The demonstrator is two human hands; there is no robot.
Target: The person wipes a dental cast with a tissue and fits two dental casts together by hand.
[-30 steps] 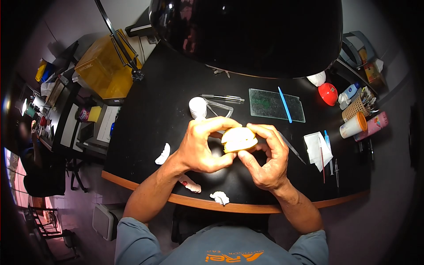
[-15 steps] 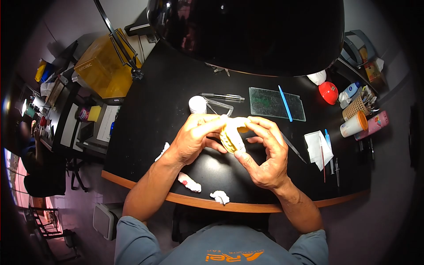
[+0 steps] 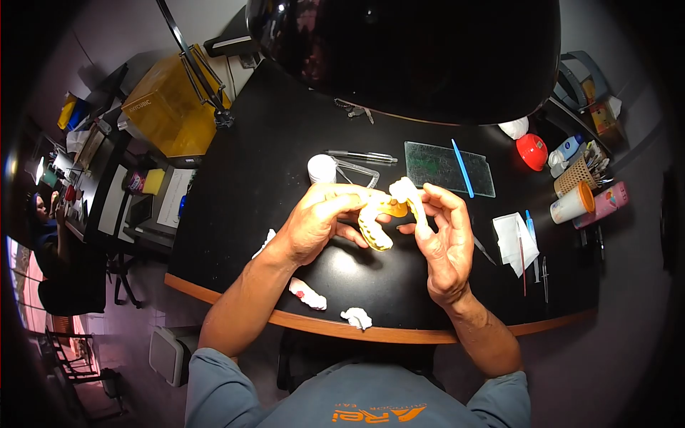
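Note:
My left hand [image 3: 308,222] grips a yellow dental cast [image 3: 374,230], a curved arch with tooth shapes along it, between thumb and fingers. My right hand [image 3: 449,250] pinches a pale, cream-coloured arch-shaped piece [image 3: 418,208], held on edge just to the right of the cast. Both pieces are above the desk, close together; whether they still touch at the top I cannot tell. Beyond my left hand stand a white round container [image 3: 322,170] and a metal caliper-like tool [image 3: 360,174].
On the black desk [image 3: 235,214] lie a pen [image 3: 362,156], a glass slab [image 3: 428,171] with a blue stick [image 3: 462,168], and white paper [image 3: 514,239] with thin tools. White crumpled pieces [image 3: 308,294] lie near the front edge. A black lamp hood [image 3: 407,57] hangs overhead. Another person [image 3: 46,221] sits far left.
The pale piece has come away from the yellow cast, moving right and tilting upright in my right hand. My left hand has stayed nearly in place with the cast.

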